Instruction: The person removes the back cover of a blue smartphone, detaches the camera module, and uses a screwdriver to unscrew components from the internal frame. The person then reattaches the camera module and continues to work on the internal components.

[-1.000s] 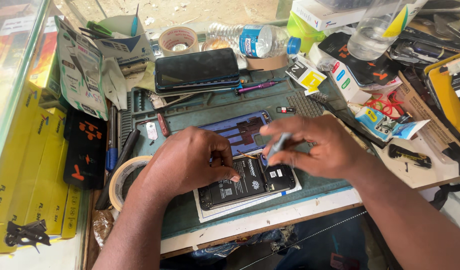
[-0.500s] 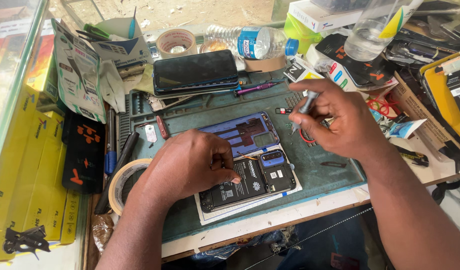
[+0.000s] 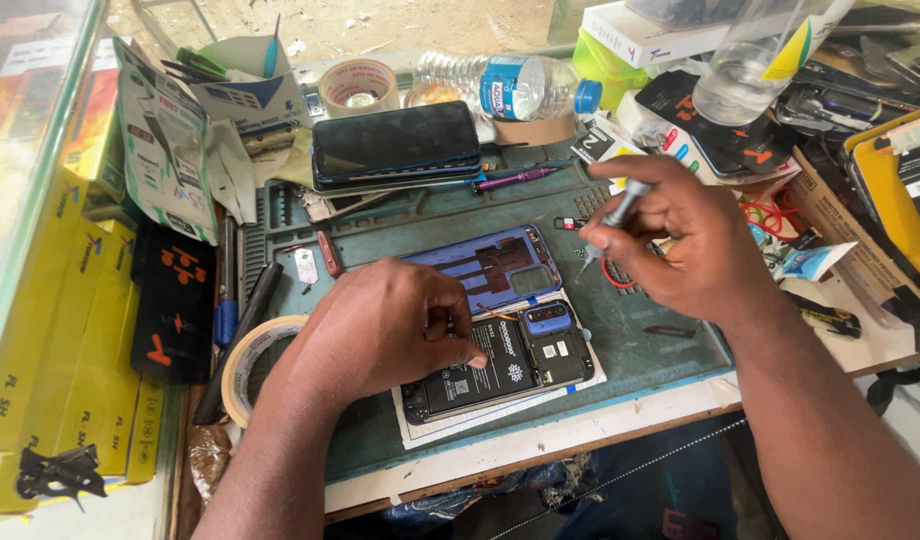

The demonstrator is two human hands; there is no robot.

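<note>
My left hand (image 3: 380, 330) presses down on an opened phone (image 3: 510, 365) with its black battery and circuit board showing; the phone lies on a white sheet on the green work mat (image 3: 640, 330). Just behind the phone lies its blue back cover (image 3: 490, 265), inside up. My right hand (image 3: 680, 240) is raised over the right part of the mat and grips a small grey screwdriver (image 3: 615, 215), tip pointing down and left.
A stack of dark phones (image 3: 395, 145) lies at the mat's far edge, with a purple screwdriver (image 3: 510, 180), a water bottle (image 3: 500, 85) and tape rolls (image 3: 358, 85) nearby. Yellow boxes (image 3: 40, 330) line the left; boxes, tools and phones crowd the right.
My right hand has lifted the screwdriver off the opened phone and carried it right and back over the mat. My left hand has stayed on the phone.
</note>
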